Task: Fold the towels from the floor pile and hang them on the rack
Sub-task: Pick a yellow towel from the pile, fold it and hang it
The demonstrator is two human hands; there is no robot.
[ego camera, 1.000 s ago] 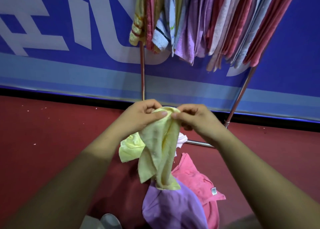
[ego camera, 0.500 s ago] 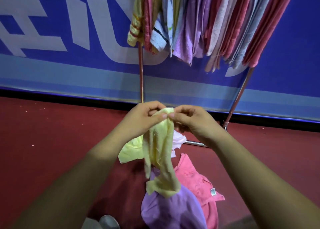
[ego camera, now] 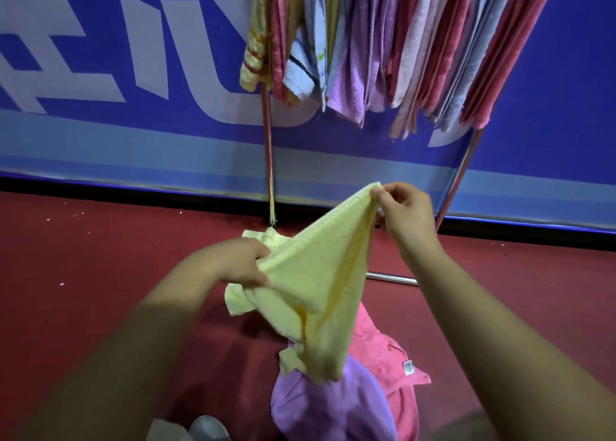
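Partway through: opening out 1 yellow towel [ego camera: 316,274] above the floor [ego camera: 100,257] pile.
Nearest, leaving at least 2 unfolded down there, a purple towel [ego camera: 330,404] and a pink towel [ego camera: 390,357]. Above them, gripping the yellow towel's lower edge in the curled fingers of the left hand [ego camera: 233,264] and pinching its top corner with the right hand [ego camera: 405,214]; not yet folded. Farthest, already hung with many towels [ego camera: 416,40]: the rack [ego camera: 267,147].

Rear wall: a large blue fabric banner [ego camera: 566,124] bearing oversized white lettering [ego camera: 186,57], with a pale blue horizontal band [ego camera: 133,154] along its lower part. Below it, a black base strip [ego camera: 133,190]. Dark red floor covering [ego camera: 83,257], scattered with small pale specks [ego camera: 61,284]. A grey shoe toe [ego camera: 206,429] sits at the bottom edge.
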